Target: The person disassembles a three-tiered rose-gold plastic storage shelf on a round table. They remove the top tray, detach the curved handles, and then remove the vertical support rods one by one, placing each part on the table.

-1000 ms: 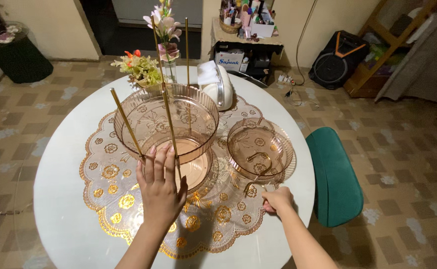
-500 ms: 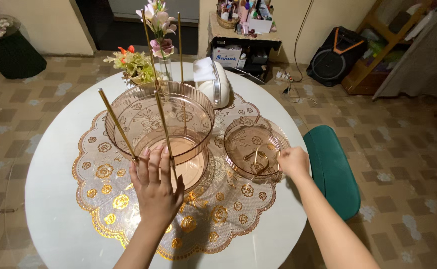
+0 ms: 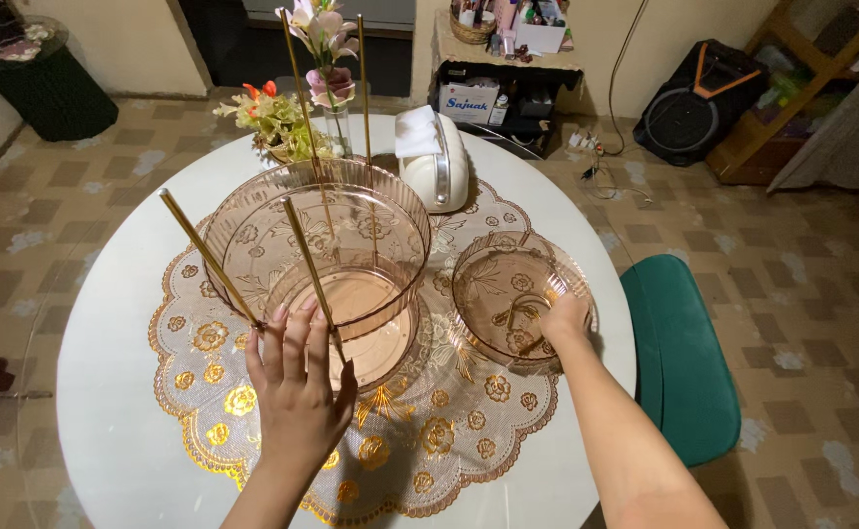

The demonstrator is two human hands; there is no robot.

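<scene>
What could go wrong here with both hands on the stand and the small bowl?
1. The left hand steadies the large pink bowl among thin gold rods; these lean at different angles, so the tier might tip.
2. The right hand grips only the small pink bowl at its rim; lifted one-sided, it could slip.
3. The flower vase and white tissue holder stand close behind, within knocking range.

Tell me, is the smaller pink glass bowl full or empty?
Empty: the smaller pink bowl shows only its patterned see-through bottom; the right hand grips its rim.
</scene>
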